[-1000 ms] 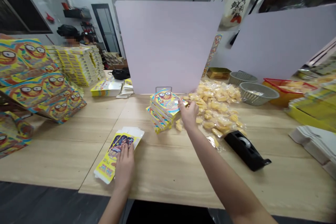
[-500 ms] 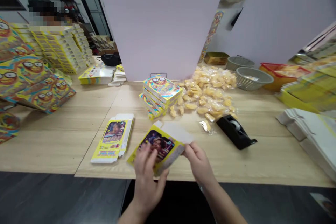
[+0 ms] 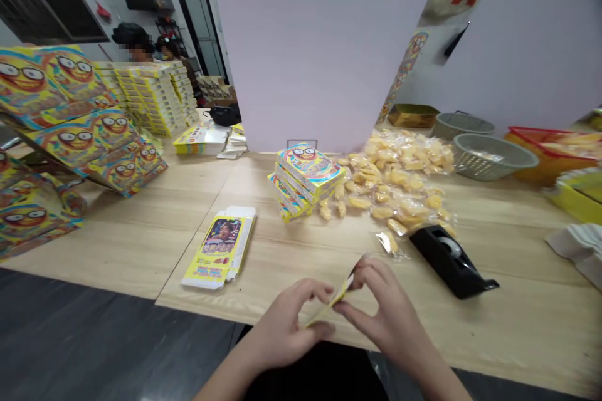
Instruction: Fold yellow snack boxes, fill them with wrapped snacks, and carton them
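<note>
Along the left of the wooden counter (image 3: 126, 250), cartoon-faced display boxes (image 3: 75, 128) lean in rows, with a tall stack of yellow boxes (image 3: 150, 97) behind them; nearer the front edge lies a flat yellow box blank (image 3: 219, 249); at that edge, the left hand (image 3: 286, 326) and right hand (image 3: 380, 307) hold a narrow folded yellow card (image 3: 335, 299) edge-on, their fingers (image 3: 371, 272) pinched together on it; beyond stand a small stack of made-up boxes (image 3: 305, 178) and a heap of bagged yellow snacks (image 3: 399, 182), apparently unboxed; a black tape dispenser (image 3: 446, 261) sits right of the hands; grey plastic baskets (image 3: 493, 156) stand by the back edge.
</note>
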`<action>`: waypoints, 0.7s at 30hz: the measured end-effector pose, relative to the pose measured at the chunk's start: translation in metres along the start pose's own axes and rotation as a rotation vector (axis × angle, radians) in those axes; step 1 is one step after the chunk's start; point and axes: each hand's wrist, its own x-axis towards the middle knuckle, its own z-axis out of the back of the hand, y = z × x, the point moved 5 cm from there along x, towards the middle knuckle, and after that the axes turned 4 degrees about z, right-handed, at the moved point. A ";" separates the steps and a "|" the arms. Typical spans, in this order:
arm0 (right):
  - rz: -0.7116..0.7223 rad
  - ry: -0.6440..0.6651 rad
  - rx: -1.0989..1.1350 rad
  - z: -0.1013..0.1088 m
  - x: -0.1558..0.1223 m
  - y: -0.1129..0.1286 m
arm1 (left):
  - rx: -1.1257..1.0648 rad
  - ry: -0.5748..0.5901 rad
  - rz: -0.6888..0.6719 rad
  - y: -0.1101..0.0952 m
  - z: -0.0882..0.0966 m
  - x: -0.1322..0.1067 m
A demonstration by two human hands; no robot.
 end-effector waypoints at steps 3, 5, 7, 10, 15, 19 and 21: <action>0.063 0.082 0.093 -0.001 0.002 0.018 | -0.302 0.328 -0.099 0.003 -0.004 0.005; 0.130 0.061 0.124 0.001 -0.001 0.028 | -0.419 0.408 -0.121 0.007 -0.005 0.008; 0.104 -0.119 0.121 0.006 -0.006 0.026 | -0.539 0.367 -0.065 0.013 -0.006 0.011; -0.188 -0.396 0.240 0.006 -0.019 0.003 | -0.710 0.272 0.090 0.019 -0.011 0.013; -0.582 -0.366 0.596 -0.033 -0.037 -0.031 | -0.687 -0.116 0.210 0.028 -0.011 0.015; -0.568 -0.511 0.484 -0.034 -0.044 -0.041 | -0.432 -0.337 0.105 0.026 -0.002 0.014; -0.450 -0.466 0.373 -0.029 -0.040 -0.037 | -0.305 -0.294 0.051 0.022 0.000 0.016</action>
